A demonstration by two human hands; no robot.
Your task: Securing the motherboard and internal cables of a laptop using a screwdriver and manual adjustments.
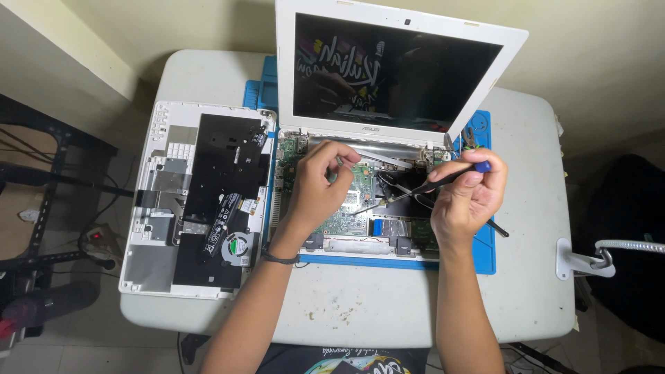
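Your left hand [320,185] hovers over the opened laptop [360,201], its fingers [339,154] curled narrow around what looks like thin tweezers [379,159] that run toward 3 o'clock just under the hinge. Your right hand [465,194] sits at the laptop's 3 o'clock side, fingers pinched shut on a screwdriver [443,179] with a blue cap; its tip points toward 9 o'clock and comes down on the dark patch by the green circuit board [346,218], between your two hands. The white screen [395,69] stands upright at 12 o'clock and walls off that side. The laptop lies on a blue mat [471,262], whose edge shows at 6 and 3 o'clock. At 9 o'clock, just beside the laptop, the removed white cover [197,197] lies face down with a small fan [237,247] on it, reaching the tabletop's [388,312] left edge. Open room lies toward 6 o'clock, a bare strip before the near edge, and toward 3 o'clock, where a clamp [582,262] grips the rim.
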